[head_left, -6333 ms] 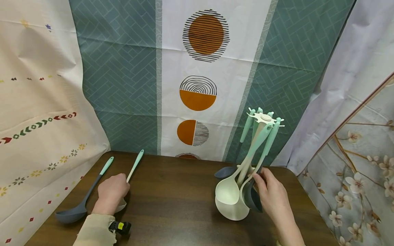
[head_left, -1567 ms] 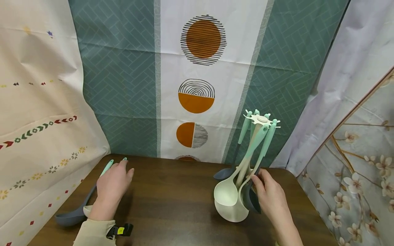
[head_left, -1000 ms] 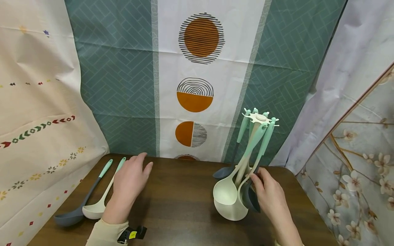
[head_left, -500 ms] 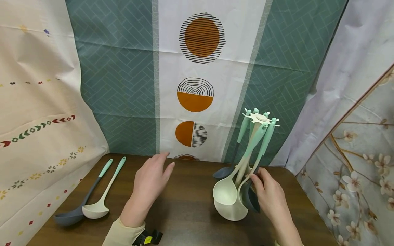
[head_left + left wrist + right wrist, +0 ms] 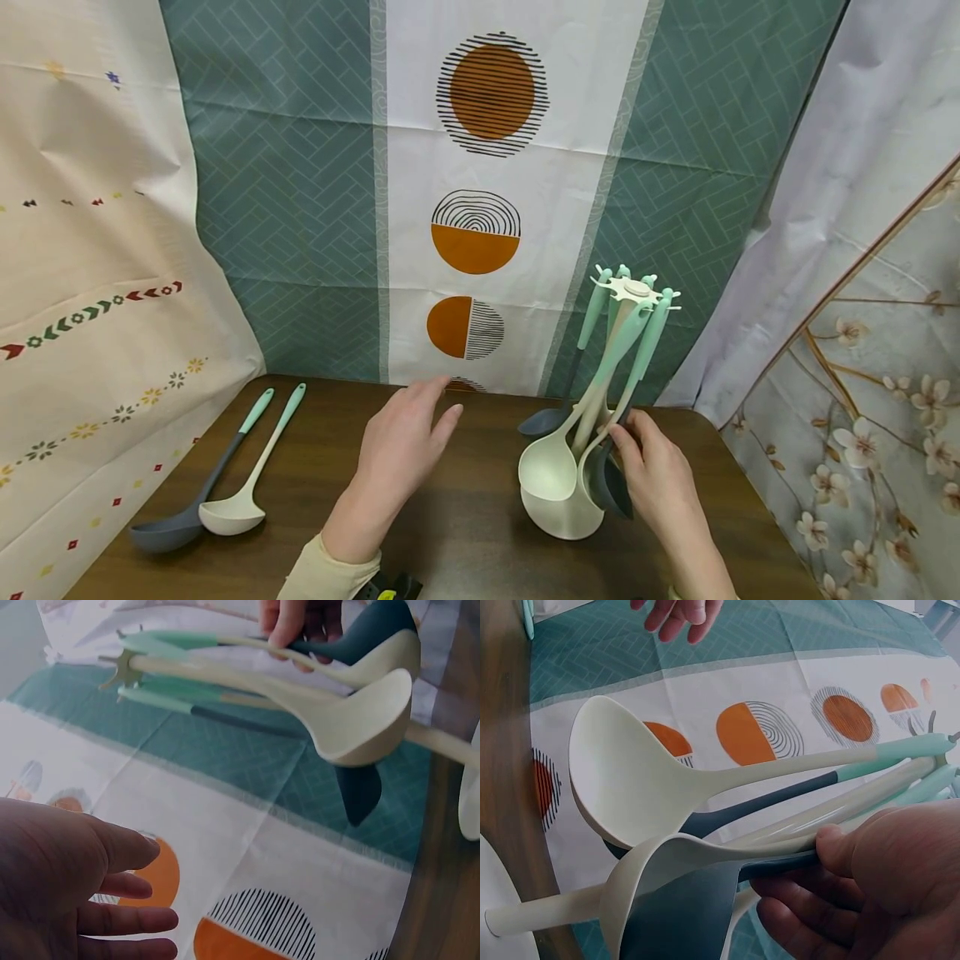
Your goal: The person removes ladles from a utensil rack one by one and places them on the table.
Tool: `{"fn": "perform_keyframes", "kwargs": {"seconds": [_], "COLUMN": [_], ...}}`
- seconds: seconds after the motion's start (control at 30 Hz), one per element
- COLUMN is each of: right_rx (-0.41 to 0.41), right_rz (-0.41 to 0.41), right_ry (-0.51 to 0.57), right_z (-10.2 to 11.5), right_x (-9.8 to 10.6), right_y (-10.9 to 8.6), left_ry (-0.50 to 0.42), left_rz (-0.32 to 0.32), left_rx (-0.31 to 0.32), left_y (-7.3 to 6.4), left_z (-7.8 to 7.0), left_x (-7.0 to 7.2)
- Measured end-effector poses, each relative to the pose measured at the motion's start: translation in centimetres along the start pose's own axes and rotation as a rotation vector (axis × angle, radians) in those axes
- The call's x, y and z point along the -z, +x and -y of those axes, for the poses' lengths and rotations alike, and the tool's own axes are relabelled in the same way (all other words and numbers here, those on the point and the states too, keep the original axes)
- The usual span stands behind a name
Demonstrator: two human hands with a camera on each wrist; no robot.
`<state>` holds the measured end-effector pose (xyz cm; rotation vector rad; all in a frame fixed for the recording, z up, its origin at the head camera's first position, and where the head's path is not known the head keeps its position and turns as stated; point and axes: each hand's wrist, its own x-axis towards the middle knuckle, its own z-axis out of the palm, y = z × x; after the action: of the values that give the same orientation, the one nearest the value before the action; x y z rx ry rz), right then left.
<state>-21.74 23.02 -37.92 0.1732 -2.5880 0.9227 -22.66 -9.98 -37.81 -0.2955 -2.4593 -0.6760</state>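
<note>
On the right of the table a cream utensil stand (image 5: 637,288) holds several mint-handled utensils hanging from its hooks. My right hand (image 5: 660,467) pinches a cream ladle (image 5: 622,892) and a dark utensil (image 5: 682,915) together by their necks, thumb on the cream one and fingers beneath the dark one. Another cream ladle (image 5: 547,468) hangs in front, apart from that hand. My left hand (image 5: 401,446) is over the middle of the table, fingers extended, holding nothing. On the left lie a dark ladle (image 5: 171,531) and a cream ladle (image 5: 234,512), side by side.
The brown wooden table (image 5: 315,550) ends at the back against a green and white patterned curtain (image 5: 300,250). A cream cloth (image 5: 105,350) hangs at the left, a flowered one (image 5: 862,467) at the right. The stand's round white base (image 5: 502,907) rests on the table.
My left hand has set the cream ladle down beside the dark one, let go, and moved right to the table's middle. My right hand keeps its pinch at the stand.
</note>
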Motion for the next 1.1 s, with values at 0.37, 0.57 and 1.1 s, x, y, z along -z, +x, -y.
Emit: {"fn": "perform_keyframes", "kwargs": {"seconds": [0.37, 0.57, 1.1], "right_rx": [0.006, 0.003, 0.017], "right_rz": [-0.007, -0.007, -0.013], "right_ry": [-0.004, 0.001, -0.005], "right_z": [-0.1, 0.0, -0.1], "right_x": [0.0, 0.0, -0.1], "right_y": [-0.1, 0.0, 0.1], "left_ry": [-0.047, -0.087, -0.201], "left_rz": [0.004, 0.019, 0.053], "left_rx": [-0.047, -0.068, -0.106], "left_y": [0.0, 0.1, 0.2], "left_z": [-2.3, -3.5, -7.0], "left_x": [-1.2, -1.7, -3.6]}}
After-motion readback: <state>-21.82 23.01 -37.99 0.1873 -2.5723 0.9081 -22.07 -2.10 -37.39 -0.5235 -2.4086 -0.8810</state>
